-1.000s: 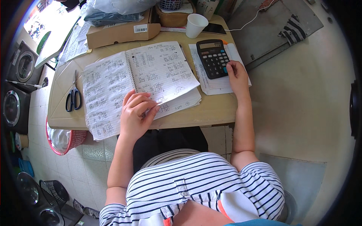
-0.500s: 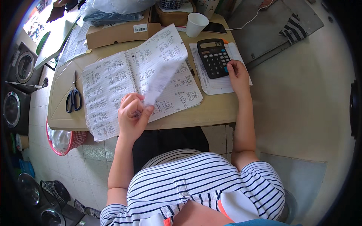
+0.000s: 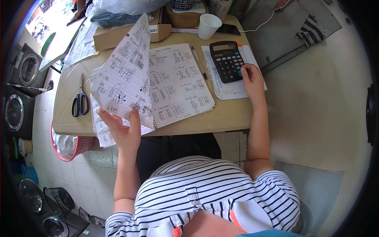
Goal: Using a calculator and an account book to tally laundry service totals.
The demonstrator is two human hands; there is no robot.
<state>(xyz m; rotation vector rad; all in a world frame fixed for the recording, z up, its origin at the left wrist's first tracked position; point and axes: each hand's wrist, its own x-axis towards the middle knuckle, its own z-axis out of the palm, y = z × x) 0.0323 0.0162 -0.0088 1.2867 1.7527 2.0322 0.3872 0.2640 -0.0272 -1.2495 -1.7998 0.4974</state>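
A spiral notebook [image 3: 178, 85] with handwritten, ruled pages lies on the table in front of me. One notebook page [image 3: 125, 75] stands raised and bent over the left half. My left hand [image 3: 123, 128] is under its lower edge, thumb and forefinger spread apart and touching the paper; the other fingertips are partly hidden. My right hand [image 3: 253, 82] rests at the right edge of a black calculator [image 3: 226, 63], its fingers curled in and the thumb near the keys. What those fingers may hold is hidden. Beneath the calculator are loose papers [image 3: 229, 93].
A pen [image 3: 199, 63] lies along the notebook's right side. Dark-handled scissors [image 3: 80, 100] are at the table's left. Behind are a cardboard box [image 3: 110, 38], a white cup [image 3: 209, 27] and a dark phone [image 3: 229, 29]. A red basket [image 3: 83, 146] stands below the table's left edge.
My left hand has moved left and its pinch has opened. The raised page has swung from the right half over to the left, baring the right page. My right hand stays by the calculator.
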